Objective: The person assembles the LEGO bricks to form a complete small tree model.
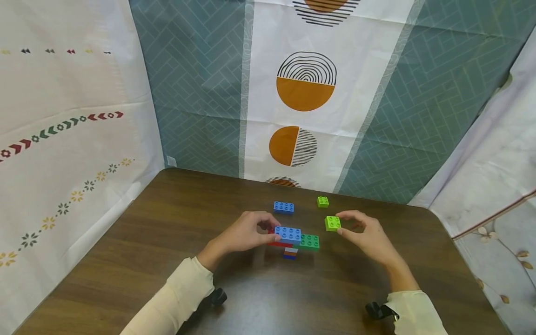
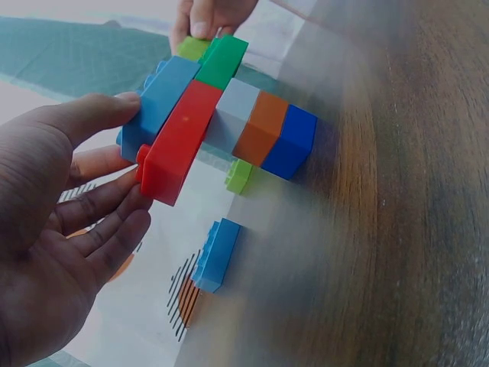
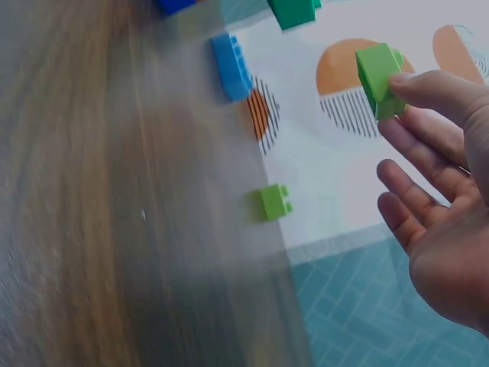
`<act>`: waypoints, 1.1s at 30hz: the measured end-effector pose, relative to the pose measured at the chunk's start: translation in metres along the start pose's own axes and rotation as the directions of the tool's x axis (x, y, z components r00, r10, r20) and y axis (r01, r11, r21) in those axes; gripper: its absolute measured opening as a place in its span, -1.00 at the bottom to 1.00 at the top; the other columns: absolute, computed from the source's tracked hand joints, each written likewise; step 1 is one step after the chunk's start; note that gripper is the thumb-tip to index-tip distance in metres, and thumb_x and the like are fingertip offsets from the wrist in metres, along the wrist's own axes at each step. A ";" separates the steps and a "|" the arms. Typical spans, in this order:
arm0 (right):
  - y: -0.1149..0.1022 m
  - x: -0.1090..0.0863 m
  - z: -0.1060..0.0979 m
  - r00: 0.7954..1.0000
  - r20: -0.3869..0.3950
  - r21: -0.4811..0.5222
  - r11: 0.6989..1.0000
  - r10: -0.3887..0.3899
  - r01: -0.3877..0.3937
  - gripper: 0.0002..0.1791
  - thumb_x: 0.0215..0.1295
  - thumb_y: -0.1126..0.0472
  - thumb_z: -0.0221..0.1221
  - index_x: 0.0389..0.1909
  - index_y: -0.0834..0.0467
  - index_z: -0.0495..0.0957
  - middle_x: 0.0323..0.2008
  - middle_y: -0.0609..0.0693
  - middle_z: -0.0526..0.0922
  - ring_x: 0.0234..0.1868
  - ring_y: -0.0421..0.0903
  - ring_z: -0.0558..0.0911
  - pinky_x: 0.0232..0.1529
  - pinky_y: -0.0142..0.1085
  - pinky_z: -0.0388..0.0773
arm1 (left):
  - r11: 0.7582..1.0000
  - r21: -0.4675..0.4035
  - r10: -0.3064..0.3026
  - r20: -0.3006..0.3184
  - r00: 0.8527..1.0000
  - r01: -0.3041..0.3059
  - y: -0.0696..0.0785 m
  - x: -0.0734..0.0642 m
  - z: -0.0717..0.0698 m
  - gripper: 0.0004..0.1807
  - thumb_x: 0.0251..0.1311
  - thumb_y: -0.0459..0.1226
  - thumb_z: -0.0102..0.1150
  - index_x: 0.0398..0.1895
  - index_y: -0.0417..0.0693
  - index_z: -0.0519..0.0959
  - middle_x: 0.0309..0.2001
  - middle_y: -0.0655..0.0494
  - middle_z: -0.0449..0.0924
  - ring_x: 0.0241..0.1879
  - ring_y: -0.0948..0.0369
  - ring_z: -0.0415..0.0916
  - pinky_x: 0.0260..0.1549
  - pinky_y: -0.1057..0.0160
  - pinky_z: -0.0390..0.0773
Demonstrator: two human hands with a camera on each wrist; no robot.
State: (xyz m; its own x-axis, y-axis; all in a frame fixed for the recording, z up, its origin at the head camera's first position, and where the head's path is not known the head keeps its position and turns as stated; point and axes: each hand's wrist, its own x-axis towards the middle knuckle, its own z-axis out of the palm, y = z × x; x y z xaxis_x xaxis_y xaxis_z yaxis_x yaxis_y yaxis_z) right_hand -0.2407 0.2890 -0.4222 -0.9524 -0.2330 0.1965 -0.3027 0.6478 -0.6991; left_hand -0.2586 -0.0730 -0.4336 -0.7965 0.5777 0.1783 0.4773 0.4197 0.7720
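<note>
A stacked brick structure stands on the table: dark blue [image 2: 291, 141], orange [image 2: 260, 126] and light grey [image 2: 231, 115] bricks form its column. Across the column's top lie a red brick [image 2: 179, 145] and a green brick [image 1: 309, 241], with a blue brick [image 1: 287, 235] above them. My left hand [image 1: 250, 231] pinches the blue brick's left end between thumb and fingers, fingertips right by the red brick. To the right of the structure, my right hand [image 1: 366, 233] holds a lime green brick [image 3: 380, 76] between thumb and fingers, raised above the table.
Farther back on the brown table [image 1: 125, 260] lie a loose blue brick [image 1: 284, 207] and a second lime green brick [image 1: 322, 202]. A patterned curtain [image 1: 201, 93] hangs behind the table's far edge, and white cloths [image 1: 63, 177] hang along both sides.
</note>
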 end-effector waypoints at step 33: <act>-0.039 -0.015 0.045 1.000 -0.007 0.058 0.998 -0.017 0.018 -0.62 0.25 0.12 0.44 0.09 -0.04 0.67 0.06 -0.08 0.72 0.09 0.10 0.59 0.06 -0.08 0.53 | 1.000 -0.004 -0.016 0.003 1.000 0.016 0.002 0.000 0.000 -0.69 0.23 -0.08 0.44 -0.02 0.04 0.69 -0.12 0.17 0.69 -0.03 -0.04 0.61 0.05 -0.07 0.69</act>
State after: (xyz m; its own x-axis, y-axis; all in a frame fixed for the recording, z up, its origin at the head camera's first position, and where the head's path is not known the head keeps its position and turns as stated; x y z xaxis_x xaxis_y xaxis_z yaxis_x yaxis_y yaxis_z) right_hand -0.2124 0.2341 -0.4289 -0.9473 -0.2387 0.2135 -0.3168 0.6007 -0.7340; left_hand -0.2577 -0.0724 -0.4317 -0.8026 0.5735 0.1642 0.4631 0.4256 0.7774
